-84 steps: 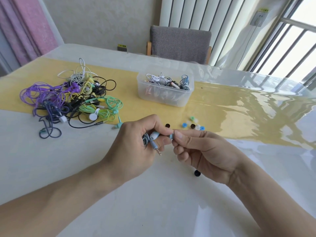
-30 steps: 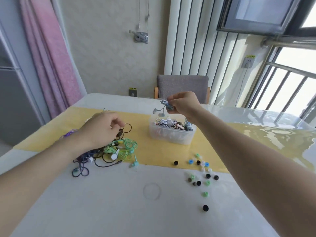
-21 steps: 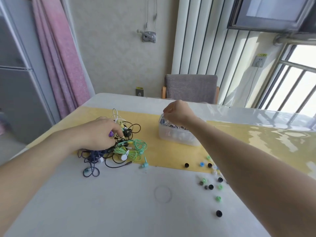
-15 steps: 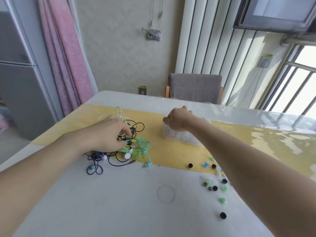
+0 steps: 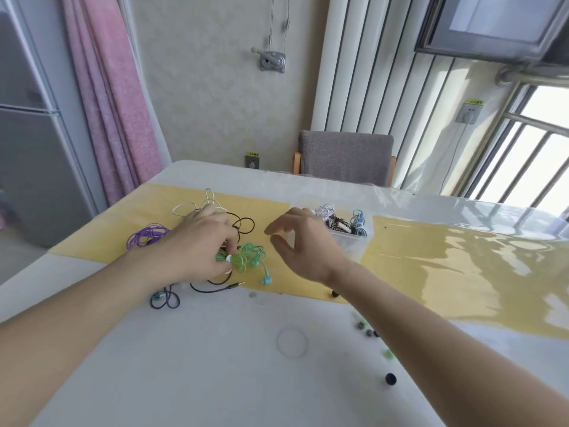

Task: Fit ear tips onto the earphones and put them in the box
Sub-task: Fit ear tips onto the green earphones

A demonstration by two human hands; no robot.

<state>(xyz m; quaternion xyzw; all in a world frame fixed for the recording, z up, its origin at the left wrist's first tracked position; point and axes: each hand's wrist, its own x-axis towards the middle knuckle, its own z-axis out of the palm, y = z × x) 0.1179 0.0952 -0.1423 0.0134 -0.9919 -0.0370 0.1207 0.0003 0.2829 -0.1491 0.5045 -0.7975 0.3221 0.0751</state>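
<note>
On the yellow runner [image 5: 431, 257] that crosses the white table [image 5: 215, 365], your two hands work side by side. Your left hand [image 5: 200, 241] rests on the pile of tangled earphones [image 5: 197, 241], its fingers curled down into the cords and pinching the green bundle [image 5: 249, 257]; a teal earbud [image 5: 266, 278] hangs from that bundle at its near edge. A purple coil [image 5: 147, 237] lies left of the hand, white loops [image 5: 197, 206] and black loops [image 5: 243, 224] lie on its far side, and a black cord ending in a jack plug [image 5: 237, 285] trails near it. Your right hand [image 5: 304, 245] hovers between the pile and the box [image 5: 348, 238], fingers loosely spread, thumb and forefinger apart, holding nothing. The clear box stands on the runner just right of that hand and contains coiled earphones, among them a white set [image 5: 324, 209] and a blue set [image 5: 358, 220]. Loose ear tips [image 5: 369, 331] lie scattered on the white surface near your right forearm, with one black tip [image 5: 390, 379] nearest you and another black tip [image 5: 334, 293] at the runner's near edge. A grey chair [image 5: 345, 157] stands at the far side of the table, and a pink curtain [image 5: 110, 97] hangs at far left.
</note>
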